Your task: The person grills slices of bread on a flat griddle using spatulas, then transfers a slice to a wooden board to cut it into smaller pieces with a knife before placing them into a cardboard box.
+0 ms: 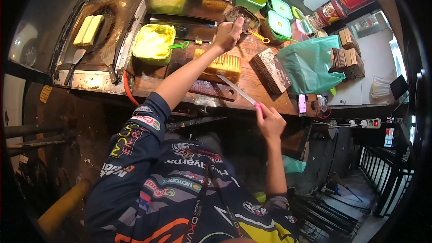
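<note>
My right hand is closed round the pink handle of a knife. Its long blade points up and left, the tip close to a yellow, ridged bread loaf. The loaf lies along a dark wooden board near the counter's front edge. Stretched past the loaf, my left hand is over the near side of a dark, smeared tub. Its fingers are curled closed; what they hold, if anything, I cannot make out. A utensil with an orange handle leans out of that tub, beside my left hand.
On the left, a griddle bears two bread pieces, a spatula and a scraper. A tub of yellow spread stands beside it. To the right are a printed box, a teal bag, a phone and lidded tubs.
</note>
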A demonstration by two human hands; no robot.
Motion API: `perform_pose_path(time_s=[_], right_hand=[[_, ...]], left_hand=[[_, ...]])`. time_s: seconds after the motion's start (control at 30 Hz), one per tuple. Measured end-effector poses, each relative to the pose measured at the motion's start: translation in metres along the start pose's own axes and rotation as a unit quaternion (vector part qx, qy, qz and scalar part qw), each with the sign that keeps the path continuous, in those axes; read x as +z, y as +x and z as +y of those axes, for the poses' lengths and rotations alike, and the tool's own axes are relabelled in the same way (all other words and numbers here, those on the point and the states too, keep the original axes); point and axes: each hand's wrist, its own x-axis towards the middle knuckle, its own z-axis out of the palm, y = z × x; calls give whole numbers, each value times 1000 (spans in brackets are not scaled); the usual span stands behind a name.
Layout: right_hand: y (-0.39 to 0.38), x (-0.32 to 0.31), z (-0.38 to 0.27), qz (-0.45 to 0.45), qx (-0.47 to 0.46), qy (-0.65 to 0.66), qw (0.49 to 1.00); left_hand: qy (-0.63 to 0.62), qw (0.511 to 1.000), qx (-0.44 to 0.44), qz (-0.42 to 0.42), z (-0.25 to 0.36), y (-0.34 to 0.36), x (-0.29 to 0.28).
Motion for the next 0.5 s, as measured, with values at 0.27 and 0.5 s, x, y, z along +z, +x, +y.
perform_pose_path(time_s=[0.27, 0.5], right_hand=[[-1, 3, 42, 32, -4, 29, 999], [15, -2, 69, 10, 4, 61, 998]], left_hand=[[37, 998, 3, -49, 0, -7, 9], [53, 995, 25, -80, 6, -19, 8]])
